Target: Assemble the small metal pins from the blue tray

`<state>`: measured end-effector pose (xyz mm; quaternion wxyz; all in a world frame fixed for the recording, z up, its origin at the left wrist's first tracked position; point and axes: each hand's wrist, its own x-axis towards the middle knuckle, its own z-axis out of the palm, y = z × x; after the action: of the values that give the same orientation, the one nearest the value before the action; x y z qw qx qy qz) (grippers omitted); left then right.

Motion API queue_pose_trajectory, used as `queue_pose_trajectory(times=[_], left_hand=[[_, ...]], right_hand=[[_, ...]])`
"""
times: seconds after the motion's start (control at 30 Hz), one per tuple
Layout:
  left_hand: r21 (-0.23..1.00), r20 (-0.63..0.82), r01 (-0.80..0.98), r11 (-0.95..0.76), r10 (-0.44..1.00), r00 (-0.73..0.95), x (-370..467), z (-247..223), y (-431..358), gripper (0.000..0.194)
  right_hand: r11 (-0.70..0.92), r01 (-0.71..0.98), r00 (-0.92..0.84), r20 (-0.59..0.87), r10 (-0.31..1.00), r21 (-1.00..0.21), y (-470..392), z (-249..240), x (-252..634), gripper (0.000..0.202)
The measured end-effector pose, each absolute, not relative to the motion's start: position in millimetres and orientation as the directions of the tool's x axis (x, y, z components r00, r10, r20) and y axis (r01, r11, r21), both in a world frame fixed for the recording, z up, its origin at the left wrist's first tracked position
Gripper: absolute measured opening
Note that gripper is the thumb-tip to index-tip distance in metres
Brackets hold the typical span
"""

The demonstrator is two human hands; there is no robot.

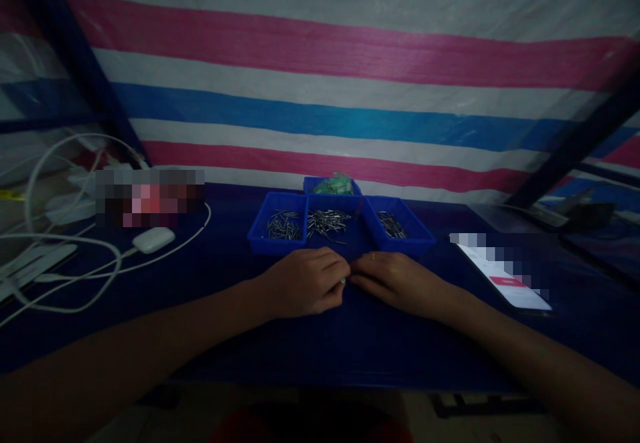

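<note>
My left hand (pixel 309 284) is closed in a pinch in front of the bins, with a small shiny metal piece (pixel 343 281) showing at its thumb. My right hand (pixel 395 280) meets it fingertip to fingertip, its fingers pressed together; whatever they hold is hidden. Just beyond lies a loose pile of thin metal pieces (pixel 327 220), like screws or nails, on the blue table (pixel 350 343). A left blue bin (pixel 257 233) and a right blue bin (pixel 417 230) flank the pile, each holding similar pieces.
A back blue bin (pixel 313 185) contains a crumpled green plastic bag (pixel 337 184). White cables (pixel 120 256) and a white plug-like block (pixel 154 240) lie at left. On the right is a lit phone (pixel 520 290). Striped sheeting (pixel 320 63) hangs behind the table.
</note>
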<state>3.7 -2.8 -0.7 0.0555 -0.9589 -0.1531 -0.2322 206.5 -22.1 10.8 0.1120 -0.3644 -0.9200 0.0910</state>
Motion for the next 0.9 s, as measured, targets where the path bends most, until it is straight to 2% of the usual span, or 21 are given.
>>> queue_pose_trajectory(times=[0.2,0.33,0.6,0.77,0.9], left_hand=[[-0.145,0.421,0.368,-0.919,0.279,0.863,2.2,-1.7,-1.3,0.016],[-0.180,0.400,0.361,-0.915,0.267,0.877,1.5,-2.5,0.1,0.017],[-0.173,0.396,0.359,-0.917,0.269,0.878,1.7,-3.6,-0.3,0.019],[-0.153,0.426,0.435,-0.887,0.338,0.839,2.4,-0.7,-2.4,0.025],[-0.138,0.418,0.486,-0.863,0.394,0.819,2.2,-0.5,-1.3,0.020]], right_hand=[[0.708,0.611,-0.718,0.128,0.684,-0.354,-23.7,12.9,204.3,0.018],[0.697,0.610,-0.713,0.124,0.690,-0.378,-25.1,14.4,202.6,0.019],[0.691,0.606,-0.706,0.135,0.696,-0.394,-25.1,11.8,201.4,0.020],[0.673,0.612,-0.684,0.151,0.714,-0.415,-22.2,16.1,206.3,0.019],[0.655,0.628,-0.656,0.168,0.736,-0.420,-21.3,19.7,208.4,0.020]])
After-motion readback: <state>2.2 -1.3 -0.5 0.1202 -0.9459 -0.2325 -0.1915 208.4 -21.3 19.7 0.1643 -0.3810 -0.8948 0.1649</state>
